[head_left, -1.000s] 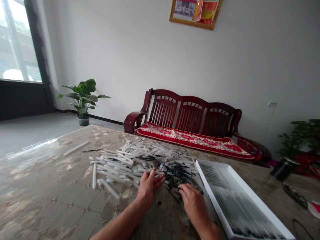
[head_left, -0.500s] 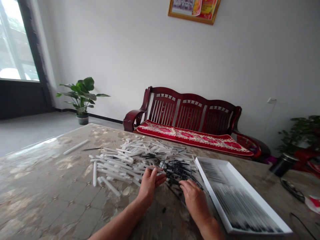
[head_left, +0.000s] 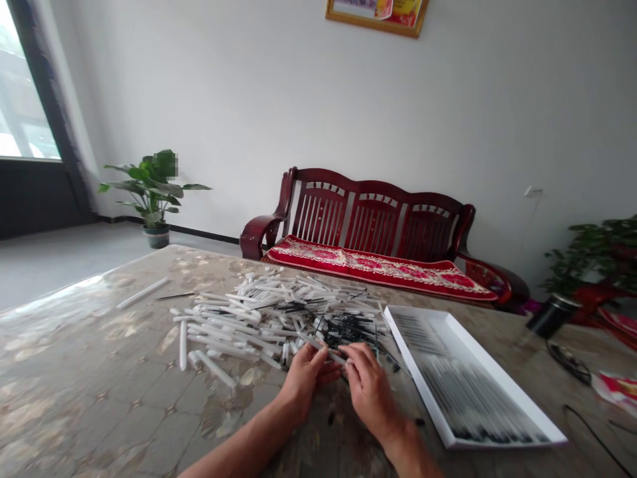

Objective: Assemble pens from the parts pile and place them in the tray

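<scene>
A window (head_left: 22, 99) at ten o'clock is letting in daylight, a potted plant (head_left: 155, 189) is standing on grey floor (head_left: 64, 265) at nine, and a dark-red settee (head_left: 375, 222) is fronting the pale wall (head_left: 249, 86)

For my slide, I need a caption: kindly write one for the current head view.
Both hands hold a pale tube near loose white tubes and a shallow white box.

Left hand (head_left: 304, 375): is holding a pale tube (head_left: 309, 340).
Right hand (head_left: 368, 384): is pinching its right end.
White tubes (head_left: 223, 328): are lying heaped beside black pieces (head_left: 354, 325).
White box (head_left: 423, 382): is standing rightward, holding slender rods (head_left: 472, 392).
</scene>
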{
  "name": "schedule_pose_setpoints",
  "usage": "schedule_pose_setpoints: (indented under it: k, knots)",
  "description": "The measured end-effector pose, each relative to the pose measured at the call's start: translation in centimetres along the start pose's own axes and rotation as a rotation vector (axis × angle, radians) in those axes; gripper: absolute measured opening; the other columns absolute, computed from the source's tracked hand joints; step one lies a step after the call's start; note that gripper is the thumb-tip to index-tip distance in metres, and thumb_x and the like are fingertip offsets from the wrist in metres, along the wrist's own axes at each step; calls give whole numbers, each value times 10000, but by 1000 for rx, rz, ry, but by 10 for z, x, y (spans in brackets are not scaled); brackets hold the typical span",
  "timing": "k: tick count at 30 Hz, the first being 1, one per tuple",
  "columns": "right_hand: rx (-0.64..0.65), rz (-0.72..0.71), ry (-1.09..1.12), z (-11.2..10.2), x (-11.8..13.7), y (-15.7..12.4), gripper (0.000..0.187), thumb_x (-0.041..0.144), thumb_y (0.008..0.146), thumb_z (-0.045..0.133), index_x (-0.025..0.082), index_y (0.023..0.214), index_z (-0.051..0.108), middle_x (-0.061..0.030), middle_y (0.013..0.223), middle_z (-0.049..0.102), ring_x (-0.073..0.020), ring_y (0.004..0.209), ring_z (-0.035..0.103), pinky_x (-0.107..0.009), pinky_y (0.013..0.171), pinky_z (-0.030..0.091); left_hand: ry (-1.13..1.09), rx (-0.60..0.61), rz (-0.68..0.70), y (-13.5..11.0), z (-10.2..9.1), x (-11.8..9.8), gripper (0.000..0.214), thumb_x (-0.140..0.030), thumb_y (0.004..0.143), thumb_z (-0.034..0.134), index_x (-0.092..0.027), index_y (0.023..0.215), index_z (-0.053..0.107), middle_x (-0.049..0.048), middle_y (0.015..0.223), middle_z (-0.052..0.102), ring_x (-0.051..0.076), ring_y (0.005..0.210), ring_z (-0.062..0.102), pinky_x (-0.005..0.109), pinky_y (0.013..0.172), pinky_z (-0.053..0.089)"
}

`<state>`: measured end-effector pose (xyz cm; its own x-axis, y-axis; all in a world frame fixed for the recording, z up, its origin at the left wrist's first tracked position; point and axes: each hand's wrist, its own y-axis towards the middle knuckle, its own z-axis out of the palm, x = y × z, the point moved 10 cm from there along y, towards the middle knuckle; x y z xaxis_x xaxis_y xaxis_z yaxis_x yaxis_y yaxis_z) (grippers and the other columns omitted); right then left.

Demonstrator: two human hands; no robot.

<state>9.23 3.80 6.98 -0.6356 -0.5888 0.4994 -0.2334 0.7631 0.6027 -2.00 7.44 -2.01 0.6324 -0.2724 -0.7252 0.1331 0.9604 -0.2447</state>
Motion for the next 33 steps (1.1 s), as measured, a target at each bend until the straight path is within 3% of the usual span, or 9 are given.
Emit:
schedule_pose_setpoints:
  k: [4,8,11,15,17,20,22,26,33]
  knots:
    - [-38,142,109,-2,-16,0,328,127,863,470,209,1138,630,-85,1100,647,-155,869,656,-260,765,540,-41,-34,-11,1,-3,-7,146,-230,799,720,-168,803,587,61,826,737,156,650,707,290,667,598]
    - [234,303,152,19,-23,-10,104,161,754,639,210,832,689,15,763,671,-136,683,621,-202,607,471,-159,-110,-25,6,-13,-11,118,-142,890,595,-145,775,565,76,769,723,141,654,714,259,668,601]
    - [455,249,118,33,-7,-20,198,159,666,734,244,845,732,44,762,671,-121,667,604,-179,574,425,-243,-117,-27,9,-16,-12,109,-112,875,613,-141,781,564,80,762,723,154,686,729,256,682,606]
    - [531,154,86,40,8,-25,186,126,742,665,276,813,749,40,819,679,-117,770,641,-178,664,440,-268,-111,-32,12,-17,-11,101,-91,843,654,-137,801,574,77,763,729,164,698,736,263,691,616]
    - [472,167,68,39,2,-21,196,112,788,600,258,778,730,27,823,670,-122,811,647,-190,720,453,-262,-108,-37,13,-17,-9,103,-75,843,647,-134,798,576,76,753,729,161,696,736,259,687,617]
    - [255,256,112,29,-21,-10,126,177,811,578,223,759,683,2,818,653,-146,796,643,-228,732,482,-250,-113,-47,14,-16,-7,124,-71,832,660,-140,780,572,71,737,725,161,684,734,250,672,616]
    - [78,405,261,21,-45,-7,120,298,825,578,207,790,648,0,743,633,-154,670,627,-242,614,501,-241,-106,-52,14,-14,-5,127,-72,825,669,-142,779,574,70,744,726,163,687,736,249,672,616]
    - [-193,650,613,15,-80,-11,352,517,769,632,182,877,618,-5,698,644,-167,582,630,-254,484,518,-221,-85,-58,14,-10,-2,115,-55,824,661,-138,801,585,71,766,729,165,687,738,257,676,619]
    - [-273,704,753,17,-76,-9,426,528,643,770,165,831,649,-12,673,684,-174,601,672,-275,537,575,-204,-68,-40,14,-8,-1,118,-41,841,630,-150,836,584,73,787,733,154,697,735,259,695,621]
